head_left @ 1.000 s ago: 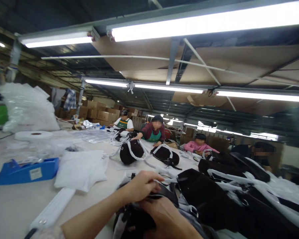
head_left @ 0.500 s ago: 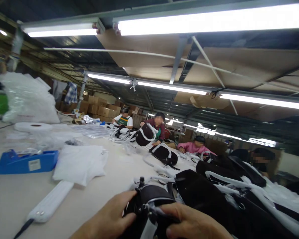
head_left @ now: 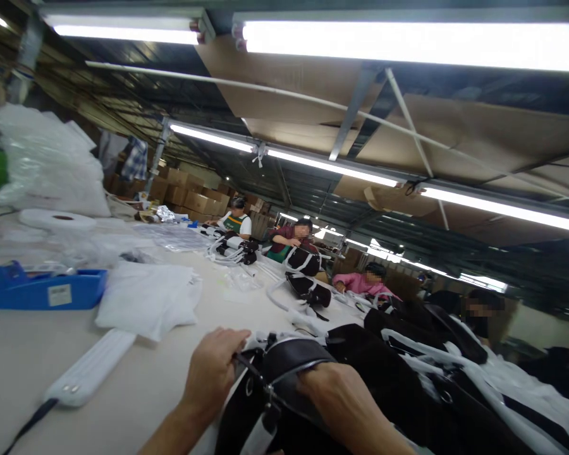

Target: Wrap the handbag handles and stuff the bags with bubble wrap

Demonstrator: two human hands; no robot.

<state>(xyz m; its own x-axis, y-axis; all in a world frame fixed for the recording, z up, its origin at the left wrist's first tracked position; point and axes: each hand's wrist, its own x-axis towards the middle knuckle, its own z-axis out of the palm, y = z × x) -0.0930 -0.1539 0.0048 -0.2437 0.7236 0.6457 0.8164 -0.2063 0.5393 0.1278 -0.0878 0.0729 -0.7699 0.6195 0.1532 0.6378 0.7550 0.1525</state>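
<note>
In front of me at the bottom centre is a black bag [head_left: 298, 357] with a silver zipper, its top gaping open. My left hand [head_left: 213, 366] has its fingers curled over the bag's left edge, by a thin black strap and metal hardware. My right hand [head_left: 334, 392] reaches into the opening, and its fingers are hidden inside. A white-wrapped handle [head_left: 260, 433] hangs at the bag's near side. Right beside it lies a heap of black bags [head_left: 384, 373] with white-wrapped straps.
A white power strip [head_left: 92, 370], a stack of white packing sheets [head_left: 146, 297] and a blue tape dispenser [head_left: 52, 287] lie on the table at left. Clear plastic bags [head_left: 52, 164] pile behind. Several co-workers sit along the far side; one person [head_left: 301, 237] handles another black bag [head_left: 303, 260].
My right hand has gone from the bag's rim into its opening. My left hand has shifted up and left along the edge. The bag gapes wider, and my view has tilted slightly.
</note>
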